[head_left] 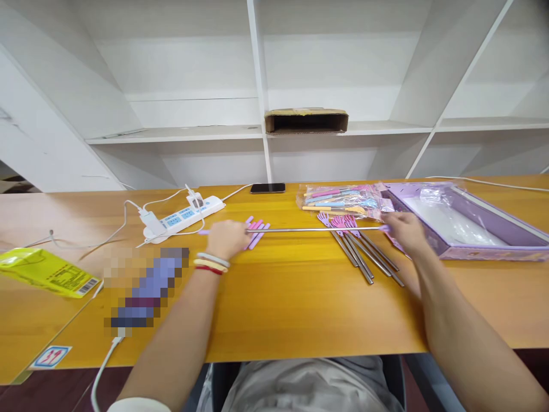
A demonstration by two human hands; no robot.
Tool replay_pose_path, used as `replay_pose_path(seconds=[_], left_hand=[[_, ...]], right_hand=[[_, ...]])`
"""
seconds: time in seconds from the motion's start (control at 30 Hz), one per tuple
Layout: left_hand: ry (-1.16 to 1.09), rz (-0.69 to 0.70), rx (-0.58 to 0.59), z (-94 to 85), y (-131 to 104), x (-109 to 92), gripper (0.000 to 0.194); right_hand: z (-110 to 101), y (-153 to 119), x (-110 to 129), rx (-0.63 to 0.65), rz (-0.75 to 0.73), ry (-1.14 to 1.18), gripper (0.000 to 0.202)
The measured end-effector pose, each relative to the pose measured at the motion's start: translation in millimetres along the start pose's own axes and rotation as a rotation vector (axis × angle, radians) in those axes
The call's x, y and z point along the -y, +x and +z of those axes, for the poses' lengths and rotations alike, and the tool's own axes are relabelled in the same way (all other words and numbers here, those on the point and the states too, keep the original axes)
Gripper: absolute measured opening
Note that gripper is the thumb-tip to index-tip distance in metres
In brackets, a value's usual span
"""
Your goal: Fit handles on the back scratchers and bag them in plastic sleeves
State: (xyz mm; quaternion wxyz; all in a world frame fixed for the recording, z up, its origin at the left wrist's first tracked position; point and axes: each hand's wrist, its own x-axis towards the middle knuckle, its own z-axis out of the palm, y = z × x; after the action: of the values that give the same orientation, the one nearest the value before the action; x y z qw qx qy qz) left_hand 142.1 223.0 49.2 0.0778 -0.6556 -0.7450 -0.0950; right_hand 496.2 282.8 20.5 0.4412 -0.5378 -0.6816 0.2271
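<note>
Stretched level across the table is a long metal back scratcher (309,230) with purple ends. My left hand (227,239) is closed around its left end, where a bit of purple sticks out past the fingers. At the other end, my right hand (405,232) grips beside a purple part; the fingers hide most of it. Behind the rod, near my left hand, lie several pink and purple handle sleeves (256,233). Several back scratchers with purple and pink claw heads (343,223) and bare metal rods lie fanned out near my right hand.
Clear bags of colourful back scratchers (343,199) lie behind, beside an open purple box (493,252) with plastic inside. At left are a power strip (184,218) with cables, a yellow carton (47,273) and a blurred-out phone (150,289). A black phone (267,188) lies by the shelf.
</note>
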Motion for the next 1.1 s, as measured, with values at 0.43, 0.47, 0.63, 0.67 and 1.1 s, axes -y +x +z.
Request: replay_pose_path(seconds=[0.43, 0.47, 0.63, 0.67, 1.1], left_hand=[[0.070, 0.493, -0.060, 2.4, -57.4, -58.5, 0.024], [0.060, 0.506, -0.061, 3.4, -57.1, -57.7, 0.022], [0.046, 0.490, -0.047, 8.0, -47.9, -52.1, 0.026], [0.054, 0.458, -0.044, 7.4, -43.7, -47.1, 0.027], [0.147, 0.047, -0.059, -17.7, -5.6, 56.8, 0.040]], right_hand=[[92.0, -55.7, 77.5, 0.368, -0.435, -0.077, 0.040], [91.6, -54.3, 76.0, 0.383, -0.435, -0.078, 0.041], [86.1, -45.4, 72.8, 0.367, -0.407, -0.069, 0.043], [81.7, -41.3, 70.3, 0.335, -0.379, -0.064, 0.043], [-5.6, 13.2, -10.7, -0.227, 0.139, 0.039, 0.022]])
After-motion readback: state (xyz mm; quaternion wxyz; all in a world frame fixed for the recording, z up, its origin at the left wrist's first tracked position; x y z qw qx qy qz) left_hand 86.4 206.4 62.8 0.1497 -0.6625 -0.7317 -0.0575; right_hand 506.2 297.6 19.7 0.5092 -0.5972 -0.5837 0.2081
